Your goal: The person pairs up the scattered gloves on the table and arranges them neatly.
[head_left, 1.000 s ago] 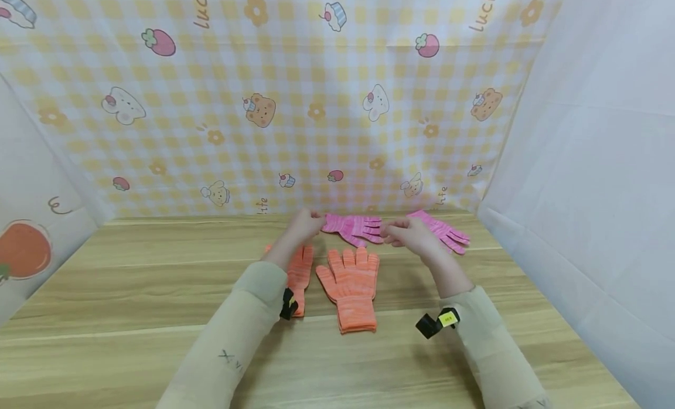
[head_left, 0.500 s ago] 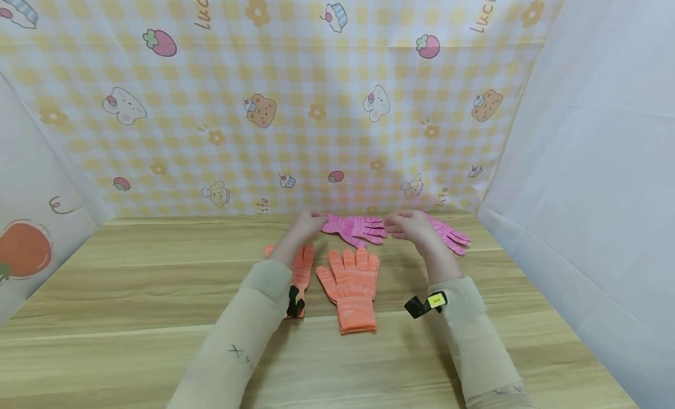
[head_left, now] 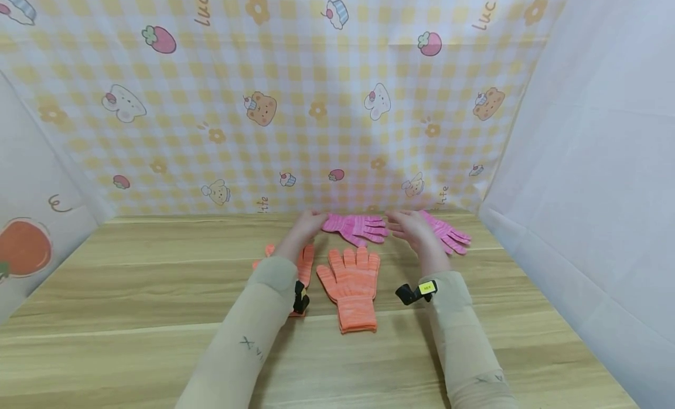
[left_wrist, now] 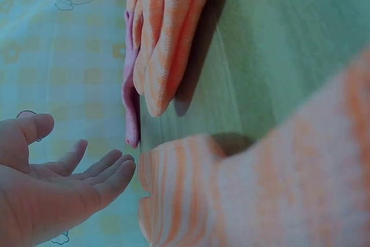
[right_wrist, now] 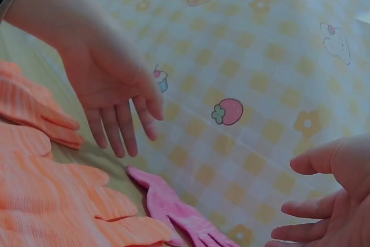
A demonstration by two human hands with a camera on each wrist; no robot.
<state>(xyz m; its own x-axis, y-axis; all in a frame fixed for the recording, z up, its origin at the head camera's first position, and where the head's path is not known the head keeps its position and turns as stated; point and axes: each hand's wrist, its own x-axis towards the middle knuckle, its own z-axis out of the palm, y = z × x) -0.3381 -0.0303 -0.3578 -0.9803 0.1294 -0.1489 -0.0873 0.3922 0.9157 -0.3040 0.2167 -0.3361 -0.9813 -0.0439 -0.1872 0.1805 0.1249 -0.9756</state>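
Observation:
Two pink knit gloves lie at the back of the table. One pink glove [head_left: 354, 227] lies sideways between my hands, cuff to the left and fingers to the right. My left hand [head_left: 310, 225] is beside its cuff; in the left wrist view, that hand's fingers [left_wrist: 113, 172] are extended and hold nothing. Close to the glove's fingertips is my right hand [head_left: 412, 228], with fingers loosely straight and spread in the right wrist view. Behind it, the other pink glove [head_left: 448, 233] is partly covered by this hand.
An orange glove [head_left: 355, 286] lies in front of the pink ones, fingers pointing away. Another orange glove [head_left: 304, 268] is partly hidden under my left forearm. A checked cloth [head_left: 316, 75] hangs right behind the table [head_left: 132, 292], and white cloth [head_left: 590, 163] borders the right.
My right hand has relaxed from closed fingertips to spread ones, its forearm swinging left. The middle pink glove's fingers reach slightly farther right. My left forearm has shifted right a little.

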